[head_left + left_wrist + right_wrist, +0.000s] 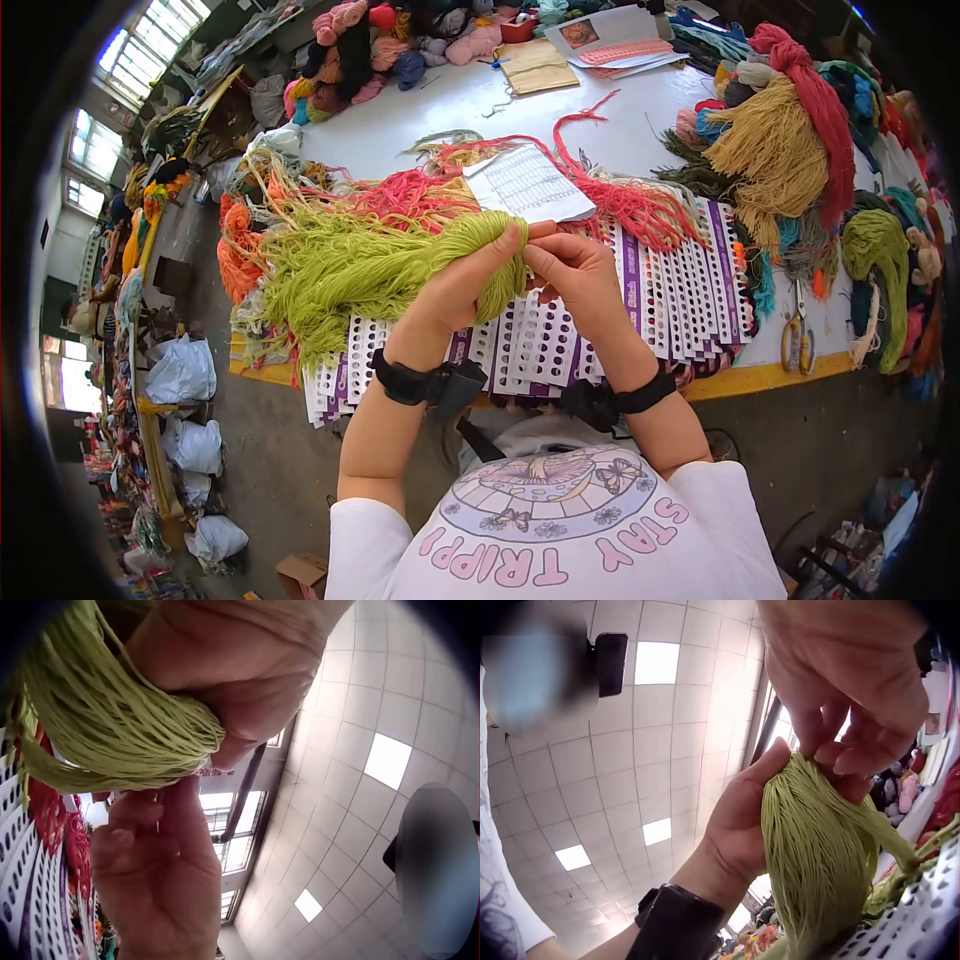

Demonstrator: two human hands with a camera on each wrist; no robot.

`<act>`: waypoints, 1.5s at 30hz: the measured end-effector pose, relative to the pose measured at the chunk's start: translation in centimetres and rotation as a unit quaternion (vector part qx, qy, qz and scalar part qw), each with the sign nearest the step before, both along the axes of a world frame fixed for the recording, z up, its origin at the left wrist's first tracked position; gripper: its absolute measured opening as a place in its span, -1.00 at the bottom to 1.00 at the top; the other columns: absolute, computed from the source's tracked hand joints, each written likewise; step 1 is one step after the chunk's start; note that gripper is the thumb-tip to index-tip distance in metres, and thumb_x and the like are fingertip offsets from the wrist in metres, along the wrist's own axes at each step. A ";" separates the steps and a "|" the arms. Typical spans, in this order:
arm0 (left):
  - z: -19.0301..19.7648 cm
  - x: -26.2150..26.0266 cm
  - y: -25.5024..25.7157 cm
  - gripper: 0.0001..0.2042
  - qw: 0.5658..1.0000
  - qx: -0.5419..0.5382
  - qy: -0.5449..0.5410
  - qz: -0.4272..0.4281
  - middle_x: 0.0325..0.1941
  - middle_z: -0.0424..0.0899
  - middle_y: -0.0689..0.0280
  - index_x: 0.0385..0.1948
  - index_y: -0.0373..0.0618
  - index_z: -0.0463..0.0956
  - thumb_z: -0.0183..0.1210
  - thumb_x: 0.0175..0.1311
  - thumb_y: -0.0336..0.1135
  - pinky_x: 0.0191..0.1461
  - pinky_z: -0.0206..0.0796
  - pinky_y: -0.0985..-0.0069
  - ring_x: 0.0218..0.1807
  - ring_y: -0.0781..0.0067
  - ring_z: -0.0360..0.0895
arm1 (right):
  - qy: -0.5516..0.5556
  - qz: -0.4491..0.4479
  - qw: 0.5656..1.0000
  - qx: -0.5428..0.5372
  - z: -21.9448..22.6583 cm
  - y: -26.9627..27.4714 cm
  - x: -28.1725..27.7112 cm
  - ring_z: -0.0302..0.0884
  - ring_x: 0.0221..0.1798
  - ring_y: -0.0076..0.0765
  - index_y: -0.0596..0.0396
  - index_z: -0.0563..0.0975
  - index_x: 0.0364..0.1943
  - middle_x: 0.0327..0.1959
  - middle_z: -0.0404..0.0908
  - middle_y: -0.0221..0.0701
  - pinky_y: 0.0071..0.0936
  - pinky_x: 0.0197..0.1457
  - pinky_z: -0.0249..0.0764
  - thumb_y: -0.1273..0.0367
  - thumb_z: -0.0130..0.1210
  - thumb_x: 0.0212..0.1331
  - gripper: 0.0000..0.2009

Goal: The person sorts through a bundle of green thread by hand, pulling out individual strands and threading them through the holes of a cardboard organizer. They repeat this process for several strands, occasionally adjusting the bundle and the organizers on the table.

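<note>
A thick hank of lime-green thread [350, 270] trails leftward over the near part of the table. My left hand [450, 290] grips its looped right end, with the thumb along the top of the bend. Close against that end is my right hand [582, 275], thumb and fingertips pinching strands at the fold. The right wrist view shows those right-hand fingers [847, 754] at the top of the green bundle [817, 847]. Under both hands lies a row of white and purple cards [535, 345] punched with holes.
Red thread [640, 210] and a printed sheet [530, 185] lie behind the cards. Orange thread [238, 245] is at the left. Scissors [793, 335] and pliers [808, 350] lie at the right near the yellow table edge [790, 385]. Beige hanks [775, 150] are heaped at the back right.
</note>
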State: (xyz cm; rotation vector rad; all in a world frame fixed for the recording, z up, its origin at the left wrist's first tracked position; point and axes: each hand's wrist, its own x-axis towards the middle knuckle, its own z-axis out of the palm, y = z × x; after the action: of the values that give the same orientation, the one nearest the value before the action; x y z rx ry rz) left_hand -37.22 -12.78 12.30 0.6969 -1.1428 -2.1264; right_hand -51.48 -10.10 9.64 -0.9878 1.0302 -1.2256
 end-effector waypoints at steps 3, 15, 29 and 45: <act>-0.2 0.5 0.1 -0.49 0.999 0.051 0.013 0.014 0.00 0.37 0.16 0.06 -0.37 0.16 -0.18 0.25 -0.06 0.01 0.26 0.52 -0.02 0.43 0.38 | -0.051 -0.016 0.999 0.007 -0.2 0.4 0.1 0.44 -0.55 -0.70 0.14 0.54 -0.38 -0.55 0.53 -0.51 -0.76 -0.59 0.34 0.34 0.10 0.03 -0.84; -0.3 0.4 0.4 -0.65 0.993 0.057 0.023 0.098 -0.11 0.46 0.19 -0.07 -0.34 0.32 -0.08 0.24 -0.22 -0.05 0.32 0.54 -0.11 0.46 0.44 | -0.030 -0.050 0.997 -0.058 0.1 0.7 0.0 0.33 -0.59 -0.76 0.18 0.53 -0.39 -0.57 0.50 -0.53 -0.78 -0.55 0.30 0.37 0.09 0.03 -0.85; -2.3 0.4 0.3 -0.67 0.992 0.021 -0.037 0.116 -0.20 0.49 0.24 -0.09 -0.27 0.35 -0.09 0.25 -0.21 -0.15 0.35 0.59 -0.19 0.52 0.46 | -0.016 -0.047 0.998 -0.046 -0.3 0.6 0.1 0.25 -0.65 -0.78 0.21 0.50 -0.44 -0.66 0.45 -0.55 -0.79 -0.60 0.20 0.37 0.07 0.05 -0.85; -1.3 19.7 -3.9 -0.73 0.834 0.061 0.505 0.214 -0.59 0.36 0.42 -0.16 -0.32 0.29 -0.01 0.07 -0.48 -0.13 0.29 0.52 -0.54 0.58 0.36 | -0.552 -0.162 0.784 -0.232 -4.3 4.6 -30.2 0.34 -0.11 -0.27 0.30 0.36 -0.21 -0.21 0.41 -0.20 -0.33 0.09 0.26 0.44 -0.20 0.12 -0.78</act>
State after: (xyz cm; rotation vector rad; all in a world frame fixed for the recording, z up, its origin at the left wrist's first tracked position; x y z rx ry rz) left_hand -17.53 -16.69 11.02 -0.1714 -0.2273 -1.7497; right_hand -81.66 -5.52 5.39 -0.2556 -0.0763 -2.0244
